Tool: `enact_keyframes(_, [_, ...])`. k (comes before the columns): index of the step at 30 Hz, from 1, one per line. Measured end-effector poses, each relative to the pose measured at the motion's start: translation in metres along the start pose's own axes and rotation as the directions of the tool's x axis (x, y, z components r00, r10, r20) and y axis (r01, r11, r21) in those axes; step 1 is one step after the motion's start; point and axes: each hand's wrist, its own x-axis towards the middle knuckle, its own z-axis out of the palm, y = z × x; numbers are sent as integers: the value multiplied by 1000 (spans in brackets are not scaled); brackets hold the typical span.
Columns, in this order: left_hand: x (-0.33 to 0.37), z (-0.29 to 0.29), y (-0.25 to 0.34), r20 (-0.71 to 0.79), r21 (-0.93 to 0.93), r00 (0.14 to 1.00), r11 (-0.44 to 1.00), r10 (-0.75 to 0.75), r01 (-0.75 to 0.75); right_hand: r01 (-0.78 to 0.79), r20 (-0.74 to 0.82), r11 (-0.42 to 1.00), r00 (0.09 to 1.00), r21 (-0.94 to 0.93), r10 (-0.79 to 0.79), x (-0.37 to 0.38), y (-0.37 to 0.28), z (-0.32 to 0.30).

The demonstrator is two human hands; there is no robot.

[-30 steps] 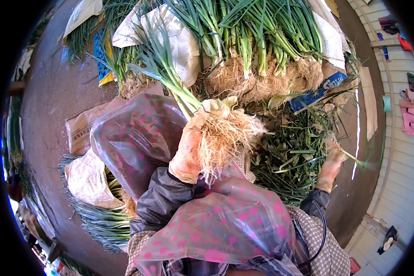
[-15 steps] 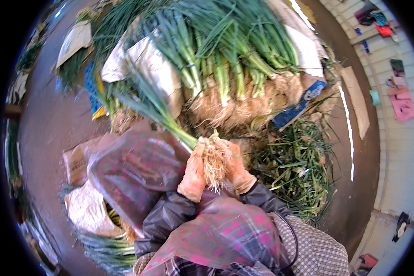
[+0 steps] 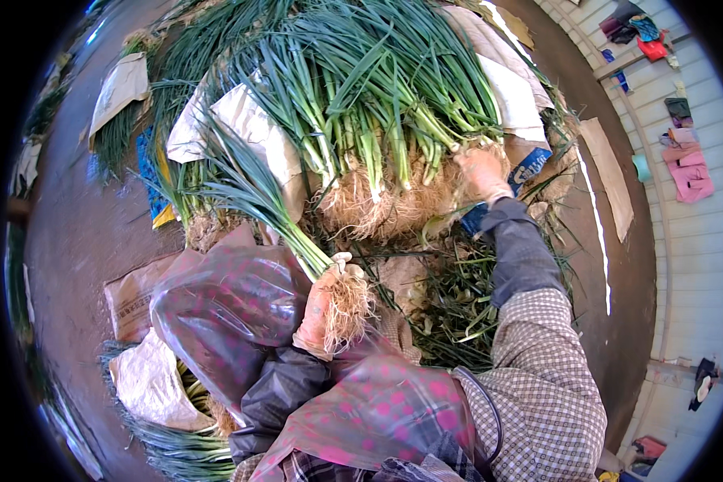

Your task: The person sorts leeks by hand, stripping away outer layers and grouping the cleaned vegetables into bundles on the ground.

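My left hand (image 3: 320, 312), in a pale orange glove, is closed round a bunch of green onions (image 3: 297, 245) above my lap. Their leaves point up and left, and the stringy roots (image 3: 348, 309) spill over my fingers. My right hand (image 3: 485, 170), gloved alike, reaches forward to the right end of a large heap of green onions (image 3: 377, 88). Its fingers curl over the white stalks near the roots there; the fingertips are partly hidden. Along the heap's near side hangs a thick mat of tan roots (image 3: 377, 205).
Trimmed green leaves (image 3: 458, 313) lie piled right of my lap. White sacking (image 3: 257, 120) sits under and beside the heap. More onions, partly wrapped in a white sack (image 3: 157, 381), lie at the lower left. A purple-tinted, pink-dotted plastic apron (image 3: 225, 313) covers my legs. Clothes (image 3: 689, 173) hang along the right wall.
My right hand has left the bunch and stretched forward right to the heap. The left hand keeps the bunch, slightly lower and to the left.
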Motion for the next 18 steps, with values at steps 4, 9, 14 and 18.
enact_keyframes(4, [-8,-5,11,40,-82,999,996,30,-27,305,-502,916,853,262,-140,-67,-22,-87])
enact_keyframes(9, [-7,32,9,127,-208,982,964,-140,164,577,-628,679,334,-454,-703,-179,-70,-39])
enact_keyframes(14, [-13,12,2,-78,-57,982,984,-172,168,750,-312,390,604,534,-733,-231,-100,19])
enact_keyframes(18, [-15,23,-5,-113,-172,989,983,-91,70,18,220,464,864,885,-453,-179,-121,-6])
